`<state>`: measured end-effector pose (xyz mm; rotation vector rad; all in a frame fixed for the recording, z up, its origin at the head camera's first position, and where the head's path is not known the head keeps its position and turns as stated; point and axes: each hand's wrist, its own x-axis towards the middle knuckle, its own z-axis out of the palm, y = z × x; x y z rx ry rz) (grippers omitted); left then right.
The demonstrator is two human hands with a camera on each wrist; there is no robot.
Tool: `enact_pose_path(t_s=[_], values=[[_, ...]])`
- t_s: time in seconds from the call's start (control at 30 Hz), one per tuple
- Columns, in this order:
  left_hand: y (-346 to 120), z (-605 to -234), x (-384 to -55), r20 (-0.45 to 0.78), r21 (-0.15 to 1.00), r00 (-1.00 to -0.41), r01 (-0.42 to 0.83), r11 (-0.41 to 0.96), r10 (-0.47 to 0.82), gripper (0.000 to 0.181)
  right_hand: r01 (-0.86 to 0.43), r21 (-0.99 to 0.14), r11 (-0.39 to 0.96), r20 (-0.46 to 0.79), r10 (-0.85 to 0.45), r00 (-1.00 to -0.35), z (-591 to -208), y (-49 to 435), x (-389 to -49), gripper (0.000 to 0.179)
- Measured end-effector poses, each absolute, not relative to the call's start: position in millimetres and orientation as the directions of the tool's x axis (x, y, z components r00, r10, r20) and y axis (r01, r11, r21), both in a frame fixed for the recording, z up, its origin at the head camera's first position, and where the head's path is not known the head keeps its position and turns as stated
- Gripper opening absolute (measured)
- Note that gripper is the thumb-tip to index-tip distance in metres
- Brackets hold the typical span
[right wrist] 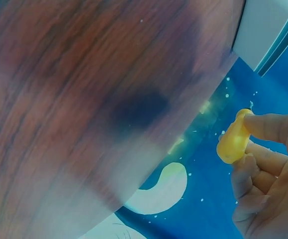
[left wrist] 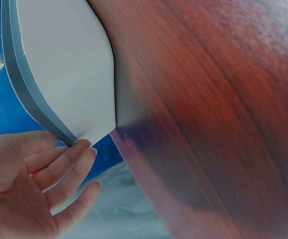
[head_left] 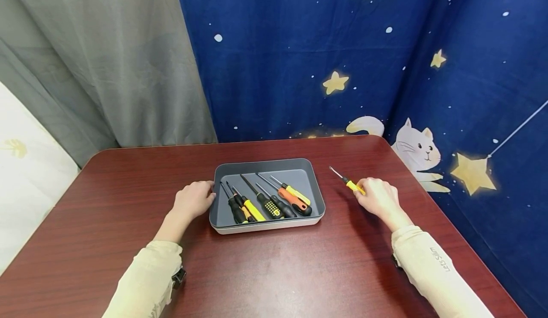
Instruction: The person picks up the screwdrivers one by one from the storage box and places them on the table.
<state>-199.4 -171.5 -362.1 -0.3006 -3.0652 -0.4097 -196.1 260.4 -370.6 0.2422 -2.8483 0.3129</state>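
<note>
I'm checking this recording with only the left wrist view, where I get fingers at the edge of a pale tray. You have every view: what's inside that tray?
Observer: The head view shows several screwdrivers lying in the tray.
Operator: My picture has just one hand. Is the other one holding anything?
Observer: Yes, the right hand holds a yellow-handled screwdriver, out to the right of the tray.
Operator: Which way is that one aimed?
Observer: In the head view its shaft points forward and slants to the left.
</note>
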Motion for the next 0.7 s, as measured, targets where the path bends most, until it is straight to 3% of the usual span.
enact_pose_path(t_s=[0.7], values=[[-171.1, -361.7, -200.1, 0.049, 0.262, -0.983, 0.184, 0.947, 0.177, 0.031, -0.181, -0.181, 0.967, 0.259, -0.130, -0.957, -380.0, 269.2, -193.4, 0.007]])
